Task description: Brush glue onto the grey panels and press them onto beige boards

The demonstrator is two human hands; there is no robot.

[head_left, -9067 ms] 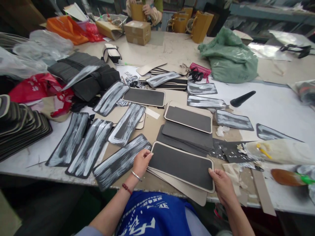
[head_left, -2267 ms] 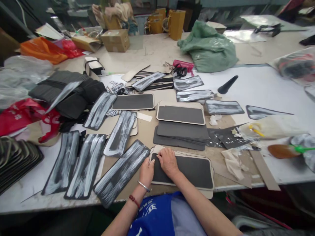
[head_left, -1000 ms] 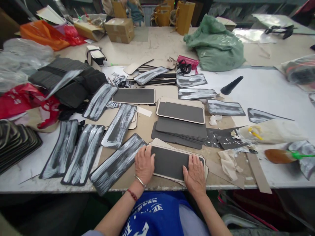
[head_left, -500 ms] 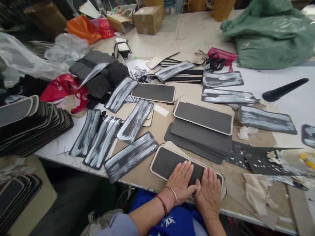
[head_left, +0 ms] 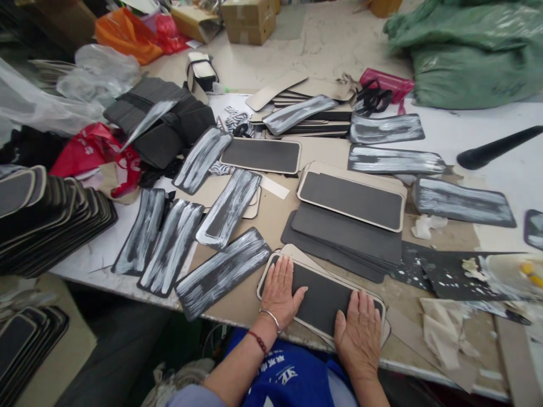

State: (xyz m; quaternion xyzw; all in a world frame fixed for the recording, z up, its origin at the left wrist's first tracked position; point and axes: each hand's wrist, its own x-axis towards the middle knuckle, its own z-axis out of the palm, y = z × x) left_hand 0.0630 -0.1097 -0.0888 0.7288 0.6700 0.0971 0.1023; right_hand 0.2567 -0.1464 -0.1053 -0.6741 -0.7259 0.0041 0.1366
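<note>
both hands lie flat on a dark pad [head_left: 320, 294] that sits on a tan card [head_left: 292, 252] at the near edge of the table [head_left: 479, 164]. the left hand [head_left: 280, 291] presses the left end and the right hand [head_left: 360, 334] presses the right end. the fingers are spread out and open, holding nothing, just pushing down. it looks like the sticking step: the dark piece is being pressed onto the card so it lies smooth. i think the next move needs a firm, even rub out to the corners, with the dark piece kept straight inside the tan edge.

just left of the hands lie dark strips brushed with white glue [head_left: 223, 272]. behind the hands is a pile of dark sheets with one done card on top [head_left: 351, 199].

for things that hold stuff: a brown box [head_left: 248, 20] stands shut at the far side, so i cannot tell what is in it. a green bag [head_left: 470, 53] is lumpy and full, but what is inside is hidden. a red bag [head_left: 91, 152] lies crumpled on the left. a big stack of done pads [head_left: 46, 217] leans at the left edge.
</note>
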